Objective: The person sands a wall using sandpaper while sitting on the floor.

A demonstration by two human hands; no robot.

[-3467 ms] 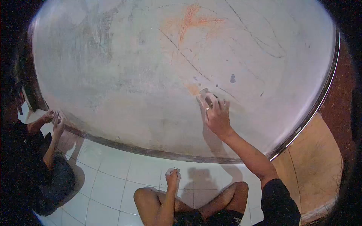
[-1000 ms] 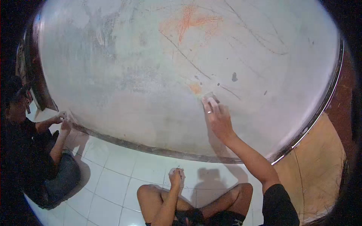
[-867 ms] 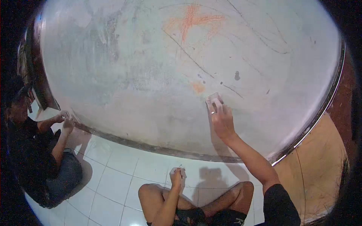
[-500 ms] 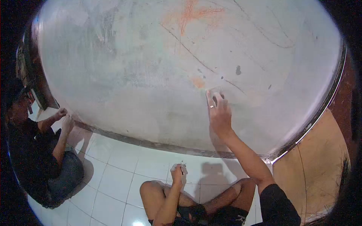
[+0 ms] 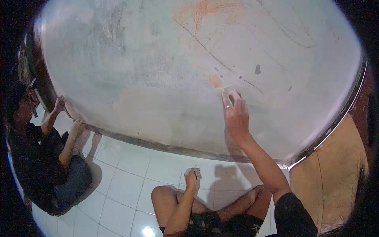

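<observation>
My right hand (image 5: 237,114), with a ring on one finger, reaches up to the stained, whitish wall (image 5: 158,102). Its fingers are bent round a thin, pale flat piece (image 5: 232,89) pressed to the surface, just below a small orange patch (image 5: 214,81). I cannot tell what the piece is made of. Above my crossed legs, my left hand (image 5: 191,178) is closed in front of the floor. Something small and dark with pale bits shows at its fingers, too unclear to name.
At the left, a person (image 5: 39,166) in dark clothes sits by the wall with both hands near its lower edge. White floor tiles (image 5: 118,189) run below the wall. A brown board (image 5: 335,173) stands at the right. Dark marks and an orange cross (image 5: 205,10) show higher up.
The view has shifted slightly. My right hand stays at the wall near the orange patch, and my left hand stays closed. The other person's hands have moved apart, one going higher.
</observation>
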